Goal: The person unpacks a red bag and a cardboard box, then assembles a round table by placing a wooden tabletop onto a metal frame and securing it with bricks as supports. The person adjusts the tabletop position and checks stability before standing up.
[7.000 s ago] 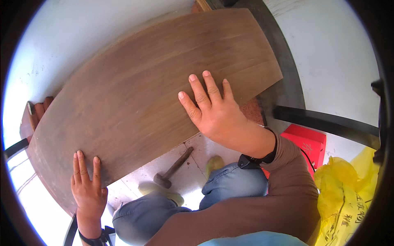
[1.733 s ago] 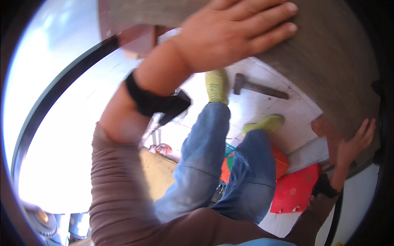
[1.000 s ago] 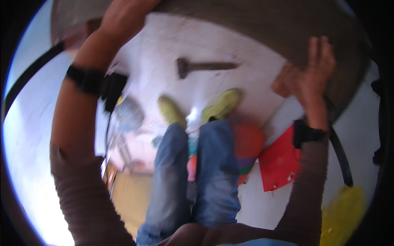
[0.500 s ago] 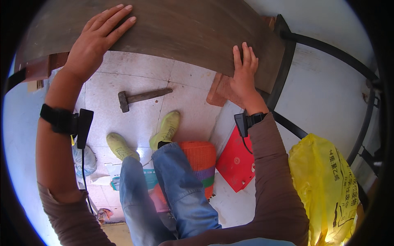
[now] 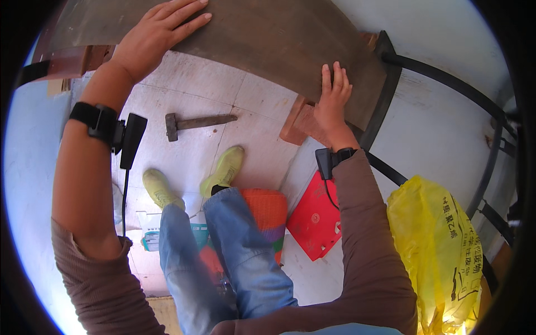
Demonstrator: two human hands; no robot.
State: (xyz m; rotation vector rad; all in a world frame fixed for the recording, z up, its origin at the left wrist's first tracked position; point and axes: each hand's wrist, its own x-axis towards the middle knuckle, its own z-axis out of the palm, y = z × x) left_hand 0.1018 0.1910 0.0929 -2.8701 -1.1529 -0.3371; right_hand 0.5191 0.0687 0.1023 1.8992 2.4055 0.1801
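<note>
Wooden board (image 5: 251, 39), broad, stiff and probably heavy, is resting on brick supports (image 5: 304, 120) above the floor, both hands lying flat with fingers spread, left hand (image 5: 153, 36) on top, right hand (image 5: 333, 100) gripping its near edge.

Left hand (image 5: 151, 39) flat, fingers spread; right hand (image 5: 333, 97) flat (fingers together), both arms extended.

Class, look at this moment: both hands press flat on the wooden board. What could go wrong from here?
1. The wooden board seems to rest on bricks; the right hand presses near its edge, so it might tip or slide.
2. The hammer lies on the floor by the feet, a possible trip hazard.
3. The left hand lies flat, not gripping, so it may slip.
</note>
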